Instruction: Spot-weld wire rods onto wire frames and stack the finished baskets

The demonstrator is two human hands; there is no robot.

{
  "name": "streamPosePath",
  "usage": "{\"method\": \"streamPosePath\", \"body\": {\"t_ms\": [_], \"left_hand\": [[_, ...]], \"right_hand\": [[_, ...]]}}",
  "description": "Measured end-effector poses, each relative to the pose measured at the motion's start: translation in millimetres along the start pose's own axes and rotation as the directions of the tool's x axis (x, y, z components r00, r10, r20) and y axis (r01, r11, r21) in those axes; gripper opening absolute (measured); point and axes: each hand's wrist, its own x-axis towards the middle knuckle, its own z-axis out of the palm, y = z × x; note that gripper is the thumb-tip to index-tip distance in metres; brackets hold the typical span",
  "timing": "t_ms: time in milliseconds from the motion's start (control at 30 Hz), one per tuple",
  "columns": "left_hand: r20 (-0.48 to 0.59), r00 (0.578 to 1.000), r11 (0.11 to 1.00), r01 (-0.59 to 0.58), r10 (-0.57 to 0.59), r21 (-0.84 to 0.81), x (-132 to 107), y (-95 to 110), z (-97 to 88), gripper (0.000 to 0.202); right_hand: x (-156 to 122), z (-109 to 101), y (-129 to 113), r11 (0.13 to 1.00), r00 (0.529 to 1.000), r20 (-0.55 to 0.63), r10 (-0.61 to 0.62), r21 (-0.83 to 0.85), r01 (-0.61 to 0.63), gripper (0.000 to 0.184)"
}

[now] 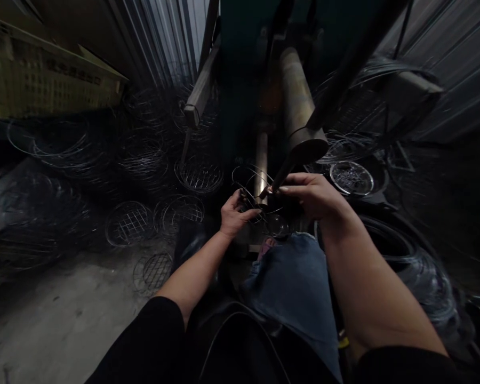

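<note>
Dim workshop, closed in by corrugated metal wall (164,37) at eleven o'clock, reading the dial from the wire frame (251,198) between both hands. Far left, at ten o'clock, a yellow crate (56,85), with stacked wire hoops (60,152) below it, likely piled flat to nest and save room. At eight o'clock, bare concrete floor (76,320). Closer in, toward nine, round wire grids (130,224), laid loosely beside the legs, probably for easy reach.

Just at nine o'clock, the left hand (234,215), fingers closed around the edge of the wire frame, apparently to steady and tilt it against the upright post (261,165) at twelve. Toward one o'clock, a thick cylinder (298,98), bearing a slanted dark rod (286,166) aimed down at the post's end. At three o'clock, the right hand (324,198), thumb and fingertips drawn close beside the rod's tip, perhaps for fine placing; cannot tell whether gripping wire or anything else. Beyond, between two and three, a metal-rimmed bowl (372,185) of small pieces, seemingly within arm's reach. At four, a large wire coil (428,282), lying low beside the right forearm.
</note>
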Motion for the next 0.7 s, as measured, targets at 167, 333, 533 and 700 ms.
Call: {"method": "streamPosePath", "body": {"t_ms": [167,333,533,700], "left_hand": [[0.080,0.996,0.994,-0.051,0.044,0.095,15.1,4.8,-8.0,0.085],[0.116,0.987,0.963,-0.139,0.115,0.231,22.7,5.7,-13.3,0.084],[0.186,0.956,0.881,-0.284,0.228,0.378,28.0,22.6,-14.3,0.079],[0.228,0.914,0.762,-0.405,0.335,0.506,31.5,34.8,-21.4,0.081]], "right_hand": [[12.3,-5.1,-4.1,0.997,0.993,0.091,0.073,0.012,-0.075,0.031],[18.6,-10.0,4.6,0.995,0.989,0.130,0.072,0.056,-0.080,0.029],[20.3,-11.7,5.7,0.988,0.991,0.135,0.000,0.154,-0.021,0.027],[12.3,-19.3,7.0,0.999,0.993,0.113,0.042,0.027,-0.046,0.032]]}}
